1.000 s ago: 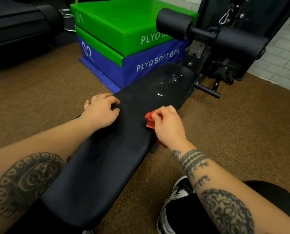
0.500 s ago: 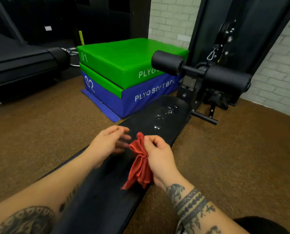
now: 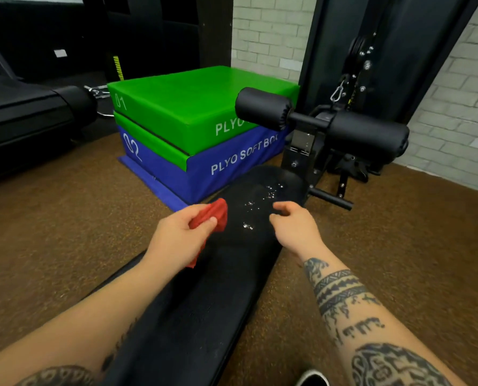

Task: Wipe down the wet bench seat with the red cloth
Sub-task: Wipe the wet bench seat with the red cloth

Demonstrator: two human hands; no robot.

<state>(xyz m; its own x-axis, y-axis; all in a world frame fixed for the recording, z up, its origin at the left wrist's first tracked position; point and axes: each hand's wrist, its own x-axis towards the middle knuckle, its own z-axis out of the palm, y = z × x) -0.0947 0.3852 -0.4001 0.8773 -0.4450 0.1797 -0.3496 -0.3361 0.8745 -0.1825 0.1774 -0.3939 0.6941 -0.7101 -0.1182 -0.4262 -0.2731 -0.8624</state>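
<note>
While round cloth (image 3: 217, 214) — left hand (image 3: 176, 242) curled

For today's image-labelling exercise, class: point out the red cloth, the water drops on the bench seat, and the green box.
red cloth (image 3: 217, 210): head view, on its bunched upper fold.
water drops (image 3: 271, 192): head view, on the farthest cluster.
green box (image 3: 193, 98): head view, on its top face.

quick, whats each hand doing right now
left hand: closed, gripping the red cloth
right hand: open, fingers loosely curled, holding nothing
</note>
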